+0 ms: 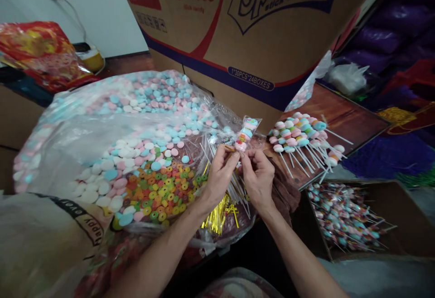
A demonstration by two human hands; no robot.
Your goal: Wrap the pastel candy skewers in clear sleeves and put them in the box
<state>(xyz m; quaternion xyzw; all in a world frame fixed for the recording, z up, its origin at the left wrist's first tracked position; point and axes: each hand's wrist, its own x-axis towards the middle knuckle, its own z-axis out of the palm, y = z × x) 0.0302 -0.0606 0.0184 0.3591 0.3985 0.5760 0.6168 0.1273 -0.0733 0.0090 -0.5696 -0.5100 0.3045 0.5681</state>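
Printed bag, left hand, right hand, both pinching wrapped candy

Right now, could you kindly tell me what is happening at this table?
A person's left hand and right hand together pinch the lower end of a candy skewer in a clear wrapper. Gold twist ties lie below the hands. To the right, unwrapped-looking skewers lie piled on the table; wrapped-looking ones lie in a cardboard box.
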